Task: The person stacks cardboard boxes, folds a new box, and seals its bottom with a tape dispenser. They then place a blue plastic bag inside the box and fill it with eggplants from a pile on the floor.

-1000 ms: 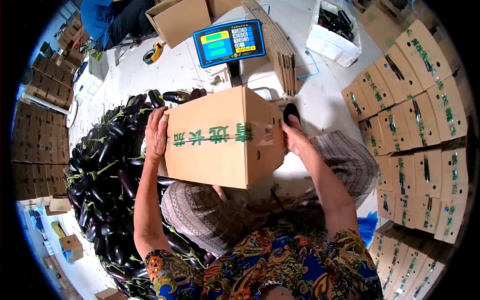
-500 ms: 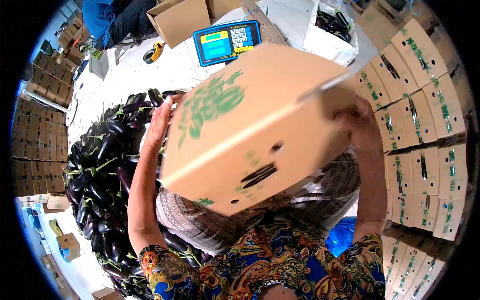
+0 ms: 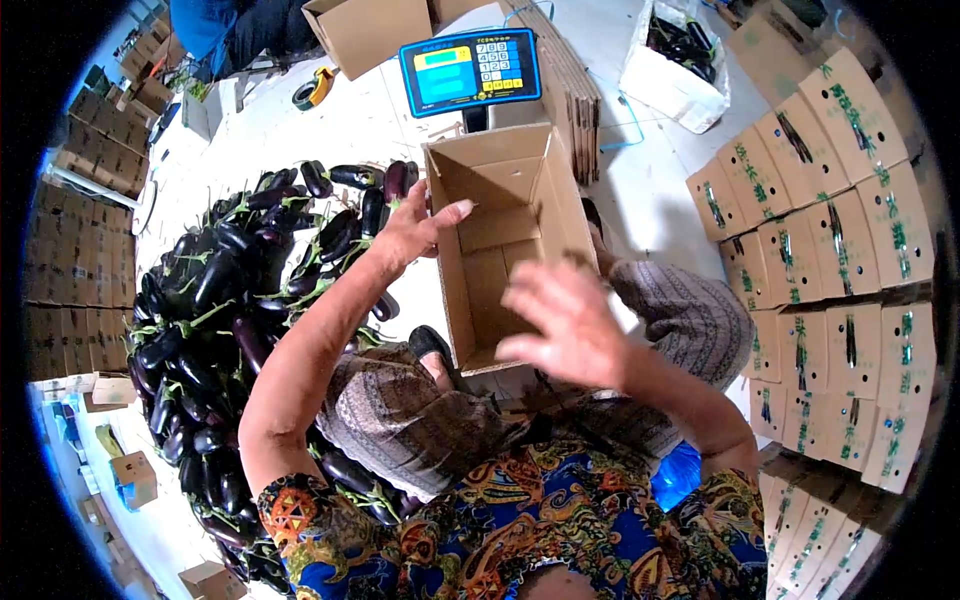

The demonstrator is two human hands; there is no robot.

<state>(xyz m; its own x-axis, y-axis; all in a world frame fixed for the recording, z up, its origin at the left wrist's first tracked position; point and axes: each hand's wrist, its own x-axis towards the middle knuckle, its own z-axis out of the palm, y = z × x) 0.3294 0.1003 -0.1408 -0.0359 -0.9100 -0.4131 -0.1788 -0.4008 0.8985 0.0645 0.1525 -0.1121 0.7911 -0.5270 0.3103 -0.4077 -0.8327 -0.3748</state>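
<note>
An open, empty cardboard box point(image 3: 487, 270) stands upright in front of me between my knees. My left hand point(image 3: 410, 230) is at its left wall, fingers along the outside and thumb over the rim. Above the box's right side is my right hand point(image 3: 565, 325), blurred by motion, its fingers spread and holding nothing. Behind the box is a scale display point(image 3: 470, 72) with a keypad and lit panels. A large heap of eggplants point(image 3: 215, 290) lies on the floor to my left, some close to my left hand.
Stacked printed boxes point(image 3: 830, 240) line the right side. Flattened cardboard point(image 3: 570, 100) leans behind the scale, near a white foam box point(image 3: 678, 85) of eggplants. A tape dispenser point(image 3: 313, 90) lies on the floor. Another person point(image 3: 235, 35) is at the upper left.
The box, previously held tilted with its printed side up between both hands, is now down with its opening facing up. My right hand has let go and moved over it.
</note>
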